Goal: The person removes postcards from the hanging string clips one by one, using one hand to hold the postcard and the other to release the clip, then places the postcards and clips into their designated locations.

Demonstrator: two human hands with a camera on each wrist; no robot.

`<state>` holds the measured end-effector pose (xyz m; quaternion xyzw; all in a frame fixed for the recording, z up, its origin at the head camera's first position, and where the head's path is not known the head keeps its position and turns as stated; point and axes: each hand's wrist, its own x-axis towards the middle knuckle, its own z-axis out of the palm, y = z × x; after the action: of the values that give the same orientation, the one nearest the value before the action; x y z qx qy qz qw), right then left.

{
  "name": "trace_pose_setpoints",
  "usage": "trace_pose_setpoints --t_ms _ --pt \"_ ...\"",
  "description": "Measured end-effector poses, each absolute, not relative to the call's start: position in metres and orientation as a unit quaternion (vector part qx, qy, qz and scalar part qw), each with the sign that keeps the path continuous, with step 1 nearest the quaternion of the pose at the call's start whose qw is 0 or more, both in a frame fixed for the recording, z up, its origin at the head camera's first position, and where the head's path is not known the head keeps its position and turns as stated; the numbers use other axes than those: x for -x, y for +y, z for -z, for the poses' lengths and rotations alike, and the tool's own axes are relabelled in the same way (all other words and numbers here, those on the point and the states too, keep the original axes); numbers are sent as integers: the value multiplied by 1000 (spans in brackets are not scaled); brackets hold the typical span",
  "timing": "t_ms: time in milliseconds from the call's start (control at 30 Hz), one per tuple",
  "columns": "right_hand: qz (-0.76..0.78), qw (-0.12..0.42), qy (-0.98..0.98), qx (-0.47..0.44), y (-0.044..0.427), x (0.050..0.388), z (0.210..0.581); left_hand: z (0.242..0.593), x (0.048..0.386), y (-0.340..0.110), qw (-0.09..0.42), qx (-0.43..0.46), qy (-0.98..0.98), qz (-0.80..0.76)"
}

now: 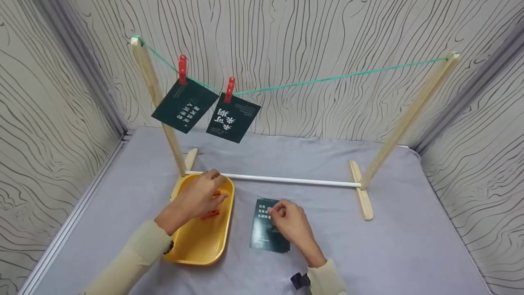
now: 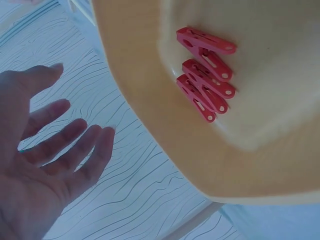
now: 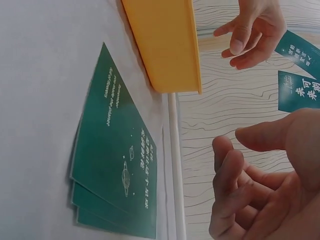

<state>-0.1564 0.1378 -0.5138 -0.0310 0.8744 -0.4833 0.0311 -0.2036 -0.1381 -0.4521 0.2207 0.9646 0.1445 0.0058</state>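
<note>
My left hand [image 1: 199,196] hovers over the yellow tray [image 1: 200,248], fingers spread and holding nothing. In the left wrist view several red clothespins [image 2: 209,80] lie bunched on the tray floor. My right hand [image 1: 292,221] hangs above a stack of dark green printed cards [image 1: 264,235]; in the right wrist view its fingers are loosely bent, with a gap between thumb and forefinger and nothing in them. Two more cards, a left one [image 1: 184,106] and a right one [image 1: 234,121], hang from the green string [image 1: 327,80], each under a red clothespin [image 1: 182,70].
A wooden post [image 1: 409,119] on the right and another post [image 1: 149,78] on the left hold up the string. A white rod [image 1: 286,179] joins their feet behind the tray and cards. Grey cloth [image 1: 327,229] covers the table, with patterned panels [image 1: 307,37] around it.
</note>
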Motion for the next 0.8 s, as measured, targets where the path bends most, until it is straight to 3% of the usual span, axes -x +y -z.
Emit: trace_pose_setpoints --t_ms 233,467,800 --pt "475 24 878 48 133 162 509 443 200 -134 -48 -208 961 -177" --pt "488 14 869 79 125 169 505 438 200 -132 -190 -269 930 -165" --pt "525 29 841 124 112 177 493 432 202 -132 -329 -324 871 -166"
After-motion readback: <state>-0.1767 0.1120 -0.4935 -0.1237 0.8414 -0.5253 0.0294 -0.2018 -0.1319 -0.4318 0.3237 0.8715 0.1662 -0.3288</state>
